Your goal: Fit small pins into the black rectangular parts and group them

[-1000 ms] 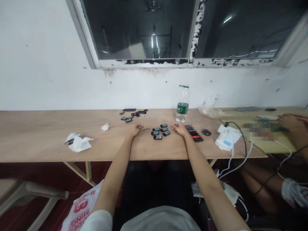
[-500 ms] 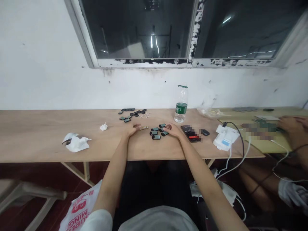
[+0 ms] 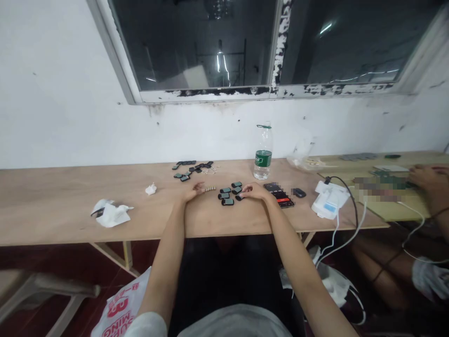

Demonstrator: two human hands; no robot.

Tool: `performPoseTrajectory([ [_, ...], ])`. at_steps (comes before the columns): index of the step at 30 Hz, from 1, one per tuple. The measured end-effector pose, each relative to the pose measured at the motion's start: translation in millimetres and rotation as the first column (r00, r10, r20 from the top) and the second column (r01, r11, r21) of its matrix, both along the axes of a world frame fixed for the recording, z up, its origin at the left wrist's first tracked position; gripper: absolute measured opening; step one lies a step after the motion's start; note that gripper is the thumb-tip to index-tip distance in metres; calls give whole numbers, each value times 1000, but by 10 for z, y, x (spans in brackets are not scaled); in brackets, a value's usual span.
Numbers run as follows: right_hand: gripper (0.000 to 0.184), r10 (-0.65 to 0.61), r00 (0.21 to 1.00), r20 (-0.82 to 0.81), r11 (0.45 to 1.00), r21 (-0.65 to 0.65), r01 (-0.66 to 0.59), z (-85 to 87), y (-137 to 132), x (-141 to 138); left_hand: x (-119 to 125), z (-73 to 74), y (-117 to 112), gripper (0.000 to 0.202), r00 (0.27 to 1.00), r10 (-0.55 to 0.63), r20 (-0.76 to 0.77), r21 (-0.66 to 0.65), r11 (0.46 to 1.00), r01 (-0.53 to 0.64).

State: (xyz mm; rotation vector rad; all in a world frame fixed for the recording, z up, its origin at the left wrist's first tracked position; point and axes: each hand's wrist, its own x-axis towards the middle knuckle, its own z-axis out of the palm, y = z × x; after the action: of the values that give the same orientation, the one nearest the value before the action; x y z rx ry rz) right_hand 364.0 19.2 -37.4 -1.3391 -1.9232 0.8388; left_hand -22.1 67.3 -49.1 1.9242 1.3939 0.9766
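Note:
My left hand (image 3: pixel 194 191) rests on the table, thumb and forefinger a little apart, at the left end of a short row of small beige pieces (image 3: pixel 210 188). Whether the fingertips touch the row is hard to see. With thumb and fingertips, my right hand (image 3: pixel 255 191) grips the edge of a small black case with a grey face (image 3: pixel 239 197), low on the tabletop. Beside it lie several matching cases (image 3: pixel 228 202), faces up, in two loose columns between my hands.
More black cases (image 3: pixel 185 177) and small white bits (image 3: pixel 210 171) lie farther back. A water bottle (image 3: pixel 263 161), phone (image 3: pixel 279 194), dark oval object (image 3: pixel 299 192) and white cabled device (image 3: pixel 329 200) stand rightward. Crumpled tissues (image 3: pixel 111 214) lie left. Another person's hands (image 3: pixel 426 178) are far right.
My right hand's fingers have come down onto the lower right case, which now sits at the fingertips. My left hand has stayed by the beige row. The view has tilted slightly.

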Motion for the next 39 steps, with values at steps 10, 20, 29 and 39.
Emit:
performPoseTrajectory([
  [10, 36, 87, 982, -168, 996, -20, -92, 15, -7, 63, -106, 137, -43, 34, 981, -122, -148, 10, 992, 125],
  [20, 43, 11, 911, -413, 995, -88, -52, -68, 52, 7, -27, 60, -35, 33, 978, -18, -207, 58, 998, 30],
  [29, 45, -40, 803, -595, 998, 13, 60, -87, 92, -316, 301, 70, -106, 27, 994, -4, -105, 247, 968, 30],
  [39, 49, -80, 771, -632, 991, 35, 132, -103, 67, -509, 1077, 158, -391, 33, 937, -220, -273, 394, 863, 317],
])
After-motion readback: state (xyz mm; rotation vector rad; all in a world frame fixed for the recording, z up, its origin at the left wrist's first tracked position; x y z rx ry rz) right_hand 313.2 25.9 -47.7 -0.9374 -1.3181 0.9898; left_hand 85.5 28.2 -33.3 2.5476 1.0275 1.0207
